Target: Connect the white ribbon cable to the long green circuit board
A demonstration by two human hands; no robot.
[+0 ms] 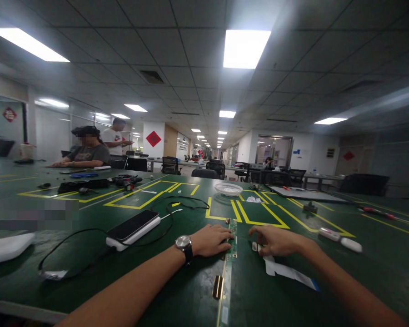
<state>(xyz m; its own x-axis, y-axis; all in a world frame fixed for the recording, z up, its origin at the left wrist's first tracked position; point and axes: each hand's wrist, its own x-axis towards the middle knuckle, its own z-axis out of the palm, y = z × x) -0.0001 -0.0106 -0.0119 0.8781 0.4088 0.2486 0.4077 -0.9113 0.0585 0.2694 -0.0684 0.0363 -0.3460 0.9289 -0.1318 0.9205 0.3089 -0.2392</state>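
My left hand (213, 239) lies palm down with its fingers spread, the tips resting on a long narrow green circuit board (226, 277). The board runs away from me down the middle of the table, and a brown-gold flex piece (217, 287) sticks out at its left edge. To the right of the board, my right hand (276, 240) has curled fingers round one end of a white flat cable (293, 274). A small pale end piece (255, 246) shows beside the fingertips; the exact grip is partly hidden. The cable's blue-tipped end lies on the table.
Left of my hands, a black phone (134, 225) sits on a white block beside a looped black cable (77, 231). Ahead is a white round basket (228, 189). A white-and-pink device (341, 239) lies at right. Two people are at the far left.
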